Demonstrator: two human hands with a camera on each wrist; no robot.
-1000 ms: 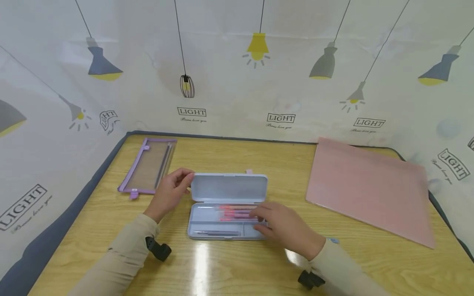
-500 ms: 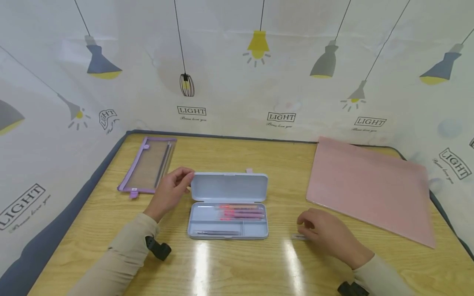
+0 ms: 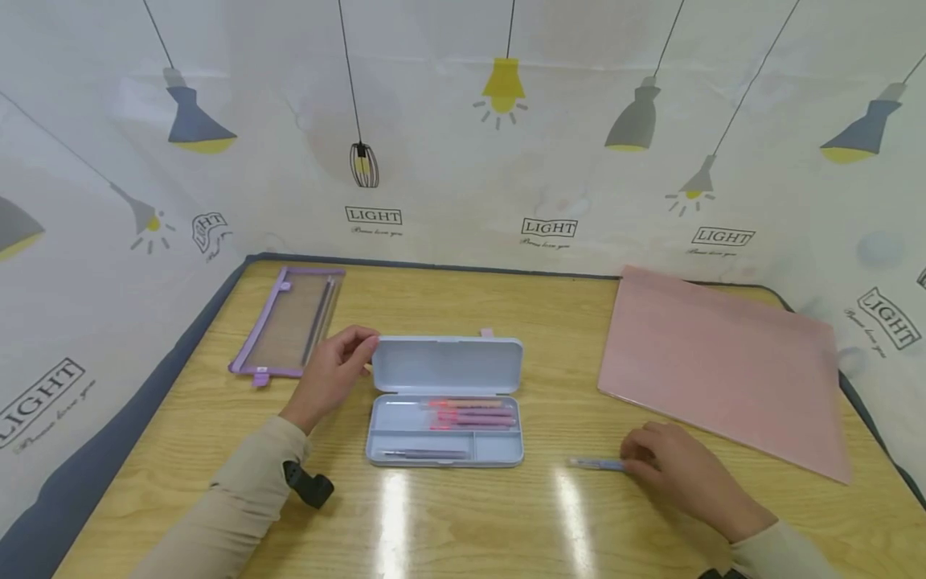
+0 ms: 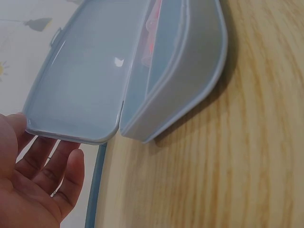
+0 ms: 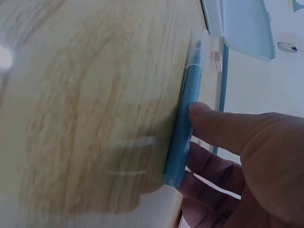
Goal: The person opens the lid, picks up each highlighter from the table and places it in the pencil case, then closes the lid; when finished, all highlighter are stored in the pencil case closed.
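A light-blue pencil case stands with its lid up in the middle of the table. My left hand holds the lid at its left corner, thumb on one face and fingertips on the other. Several pens with pink caps lie in the rear compartment, and a slim purple-grey pen lies in the front one. To the right of the case, my right hand pinches a blue pen with a clear cap between thumb and fingers, low at the tabletop. The cap points toward the case.
A mesh zip pouch with purple trim lies at the back left, slim sticks inside. At the back right is a large pink folder. A small pink tab shows behind the lid. A lamp-printed backdrop surrounds the table.
My right hand has moved from over the case's pens to the right and grasped the blue pen on the table. The left hand stays on the lid.
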